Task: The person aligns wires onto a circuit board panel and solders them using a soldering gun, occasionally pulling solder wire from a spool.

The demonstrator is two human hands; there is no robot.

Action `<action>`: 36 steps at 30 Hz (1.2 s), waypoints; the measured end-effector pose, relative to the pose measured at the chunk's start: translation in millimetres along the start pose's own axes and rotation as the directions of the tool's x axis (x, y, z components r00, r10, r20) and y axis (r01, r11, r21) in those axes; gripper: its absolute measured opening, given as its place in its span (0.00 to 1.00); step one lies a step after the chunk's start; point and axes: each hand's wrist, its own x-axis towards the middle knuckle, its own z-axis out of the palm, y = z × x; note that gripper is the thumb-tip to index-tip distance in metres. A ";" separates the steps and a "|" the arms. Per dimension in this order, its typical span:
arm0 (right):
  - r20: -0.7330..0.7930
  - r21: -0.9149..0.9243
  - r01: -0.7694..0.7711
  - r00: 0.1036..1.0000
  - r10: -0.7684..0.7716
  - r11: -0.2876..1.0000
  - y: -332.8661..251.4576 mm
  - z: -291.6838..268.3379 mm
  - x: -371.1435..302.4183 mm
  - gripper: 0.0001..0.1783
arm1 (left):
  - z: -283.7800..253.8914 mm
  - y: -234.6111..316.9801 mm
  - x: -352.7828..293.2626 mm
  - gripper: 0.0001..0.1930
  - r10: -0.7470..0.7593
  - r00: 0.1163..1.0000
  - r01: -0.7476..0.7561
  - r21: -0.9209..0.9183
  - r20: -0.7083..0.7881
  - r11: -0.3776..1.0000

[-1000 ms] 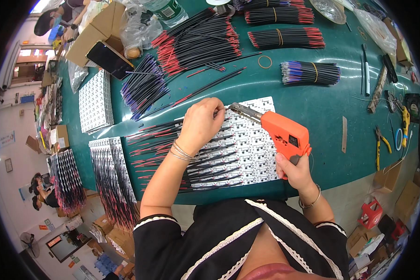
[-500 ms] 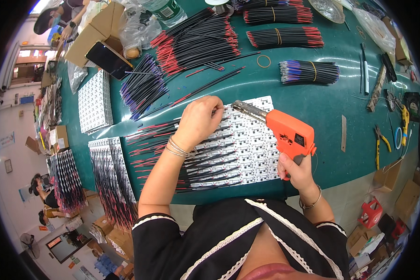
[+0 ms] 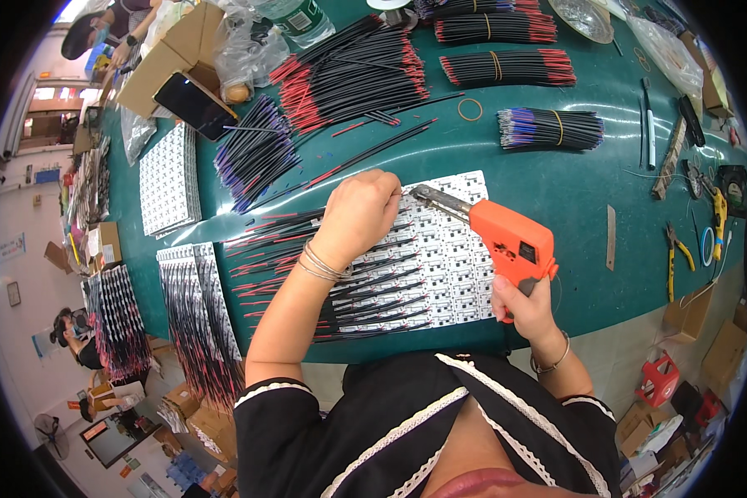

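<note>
My right hand (image 3: 524, 305) grips the handle of an orange soldering gun (image 3: 513, 236), its metal tip pointing left over a white circuit board panel (image 3: 465, 286). Close to that tip, at the panel's far edge, my left hand (image 3: 363, 206) is closed in a pinch. Its fingertips face away, so what they hold is hidden. Black wires with red ends (image 3: 373, 290) lie in rows across the panel's left half and stick out past its left side; some run beneath my left hand and wrist. Bare white board shows on the right half.
Left of me are a stack of white panels (image 3: 170, 187) and wired panels (image 3: 192, 290) hanging over the table edge. Loose wire piles (image 3: 353, 79), a phone (image 3: 195, 106) and banded wire bundles (image 3: 551, 129) lie beyond. Pliers (image 3: 679, 257) and a metal strip (image 3: 611, 238) are at right.
The soldering gun has shifted slightly left, with its body tilted a little differently. My left hand has turned slightly, so its fingertips are now more hidden, and stays by the gun's tip.
</note>
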 end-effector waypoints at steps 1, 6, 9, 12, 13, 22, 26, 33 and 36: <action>0.000 0.000 0.001 1.000 -0.001 1.000 0.0 -1.3 -2.0 0.08 | -0.1 0.6 -0.4 0.02 0.000 1.000 0.000 0.001 -0.001 1.000; -0.095 0.178 0.084 0.993 -0.068 0.980 1.6 -4.4 -5.8 0.12 | 1.8 0.3 -2.0 0.02 0.004 1.000 -0.004 0.019 -0.010 1.000; -0.103 0.259 0.101 0.992 -0.076 0.961 2.2 -8.8 -8.6 0.14 | 2.4 -1.9 -5.3 0.02 0.011 1.000 -0.011 0.006 -0.027 1.000; -0.208 0.226 0.251 0.956 -0.205 0.941 12.2 -11.5 -13.2 0.19 | 5.5 -2.2 -9.3 0.02 -0.030 0.997 0.023 -0.109 -0.068 0.994; -0.209 0.224 0.258 0.955 -0.212 0.940 14.7 -9.9 -15.1 0.19 | 7.3 -2.9 -10.7 0.02 -0.025 0.997 0.017 -0.107 -0.073 0.994; -0.181 0.229 0.234 0.964 -0.194 0.945 21.8 -3.4 -25.4 0.22 | -19.2 -7.9 12.1 0.04 0.112 0.988 -0.123 0.112 0.102 0.986; -0.145 0.274 0.244 0.967 -0.210 0.931 22.7 -3.1 -26.1 0.21 | -40.4 -10.9 76.5 0.05 0.176 0.973 -0.131 0.274 -0.147 0.953; -0.154 0.315 0.289 0.955 -0.252 0.904 37.0 -0.7 -23.9 0.20 | -33.9 -71.3 143.8 0.18 0.139 0.988 -0.089 0.480 -0.069 0.872; -0.203 0.378 0.311 0.947 -0.250 0.872 36.2 -5.0 -25.0 0.19 | -28.2 -66.1 147.8 0.17 0.117 0.993 -0.095 0.468 -0.017 0.878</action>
